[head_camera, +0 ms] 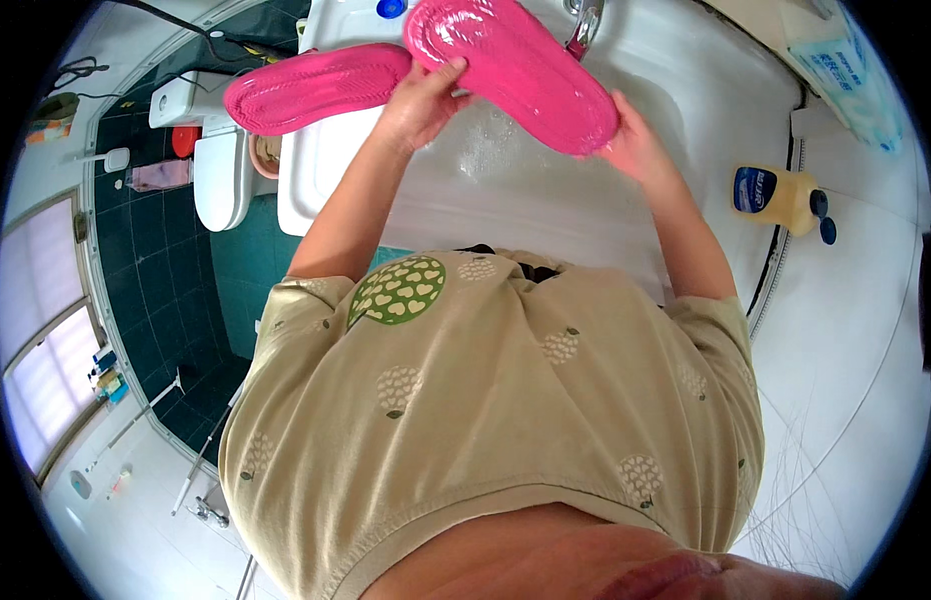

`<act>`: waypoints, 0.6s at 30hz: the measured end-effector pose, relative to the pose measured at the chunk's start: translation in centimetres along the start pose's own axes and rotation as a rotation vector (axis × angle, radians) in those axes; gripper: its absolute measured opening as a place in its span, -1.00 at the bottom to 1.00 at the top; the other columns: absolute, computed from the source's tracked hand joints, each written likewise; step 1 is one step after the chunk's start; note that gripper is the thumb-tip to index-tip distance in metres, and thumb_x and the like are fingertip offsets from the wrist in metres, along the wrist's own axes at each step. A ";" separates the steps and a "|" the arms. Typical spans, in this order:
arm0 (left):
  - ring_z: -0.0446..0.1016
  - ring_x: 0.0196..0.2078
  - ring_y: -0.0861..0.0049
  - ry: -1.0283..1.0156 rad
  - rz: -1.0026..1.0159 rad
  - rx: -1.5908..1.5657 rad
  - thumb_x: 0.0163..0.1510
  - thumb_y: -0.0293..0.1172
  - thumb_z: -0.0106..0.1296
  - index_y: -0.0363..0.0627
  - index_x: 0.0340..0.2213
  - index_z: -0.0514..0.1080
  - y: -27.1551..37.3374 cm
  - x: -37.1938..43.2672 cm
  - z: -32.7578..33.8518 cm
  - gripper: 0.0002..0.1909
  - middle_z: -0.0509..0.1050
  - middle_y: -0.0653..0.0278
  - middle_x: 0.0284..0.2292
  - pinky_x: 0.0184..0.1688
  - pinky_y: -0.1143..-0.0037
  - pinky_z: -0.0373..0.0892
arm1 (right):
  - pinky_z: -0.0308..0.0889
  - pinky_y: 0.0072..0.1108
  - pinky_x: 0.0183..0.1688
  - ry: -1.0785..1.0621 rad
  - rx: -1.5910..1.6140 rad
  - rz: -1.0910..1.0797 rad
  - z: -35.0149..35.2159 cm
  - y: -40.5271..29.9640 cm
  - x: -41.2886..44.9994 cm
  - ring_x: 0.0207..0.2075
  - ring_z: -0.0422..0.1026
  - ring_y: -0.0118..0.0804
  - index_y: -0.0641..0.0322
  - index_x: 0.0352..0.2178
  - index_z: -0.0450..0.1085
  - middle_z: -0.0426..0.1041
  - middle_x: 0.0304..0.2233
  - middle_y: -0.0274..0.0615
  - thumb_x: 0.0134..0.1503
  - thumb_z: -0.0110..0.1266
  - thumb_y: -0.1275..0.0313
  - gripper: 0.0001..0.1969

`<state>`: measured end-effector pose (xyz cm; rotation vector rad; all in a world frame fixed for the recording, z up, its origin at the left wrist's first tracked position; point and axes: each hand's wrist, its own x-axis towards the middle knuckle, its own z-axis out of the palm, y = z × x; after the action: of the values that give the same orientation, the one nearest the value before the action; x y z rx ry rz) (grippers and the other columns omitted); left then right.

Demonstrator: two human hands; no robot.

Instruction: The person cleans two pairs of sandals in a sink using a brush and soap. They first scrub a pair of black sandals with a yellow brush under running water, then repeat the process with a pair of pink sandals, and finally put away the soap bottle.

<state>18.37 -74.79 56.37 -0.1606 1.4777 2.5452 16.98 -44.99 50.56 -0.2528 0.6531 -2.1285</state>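
Observation:
A wet, glossy pink slipper [521, 82] is held over the white washbasin [465, 206], its sole side facing me as far as I can tell. My left hand [424, 101] grips its left edge, thumb on top. My right hand [636, 142] has hold of its lower right end. A second pink slipper [319, 86] lies across the basin's left rim, one end touching or very close to my left hand; whether the hand also grips it, I cannot tell. Water with some suds [488, 146] shows in the bowl below.
A chrome faucet [585, 30] rises behind the held slipper. On the back rim sits a blue cap [391, 8]. To the right are a yellowish bottle [780, 201] with its flip lid up and a printed plastic pack [848, 79]. A white toilet [223, 180] stands at left.

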 end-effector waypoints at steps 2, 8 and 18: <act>0.33 0.00 0.30 -0.103 -0.154 -0.004 0.12 -0.35 -0.05 -0.14 0.04 0.06 -1.6 -0.1 -0.8 -0.51 0.32 0.15 -0.08 0.02 0.25 0.34 | 0.28 -0.24 -0.05 0.340 -0.392 -0.077 2.0 -0.5 -2.3 -0.06 0.35 -0.20 0.17 0.05 0.19 0.35 -0.05 -0.19 0.16 -0.07 0.19 -0.53; 0.36 -0.03 0.25 -0.165 -0.350 -0.300 0.06 -0.47 -0.17 -0.29 0.00 0.13 -4.3 0.3 -1.8 -0.56 0.33 0.08 -0.07 0.05 0.24 0.29 | 0.21 -0.40 0.03 0.272 -1.706 -0.242 3.8 -1.8 -7.4 -0.03 0.31 -0.16 0.22 -0.14 0.38 0.43 -0.13 -0.21 -0.19 0.26 0.51 -0.53; 0.45 -0.17 0.40 -0.124 -0.393 -0.273 -0.08 -0.73 -0.08 -0.14 -0.03 0.20 -6.6 3.0 2.2 -0.48 0.41 0.16 -0.19 -0.20 0.46 0.44 | 0.18 -0.39 0.07 0.407 -2.231 -0.399 3.4 -0.9 -10.4 0.01 0.27 -0.19 0.06 -0.20 0.42 0.39 -0.12 -0.32 -0.21 0.19 0.51 -0.58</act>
<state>16.94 -69.35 51.30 -0.2938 0.9394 2.3681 23.97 -37.51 54.52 -1.1016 3.0615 -0.6727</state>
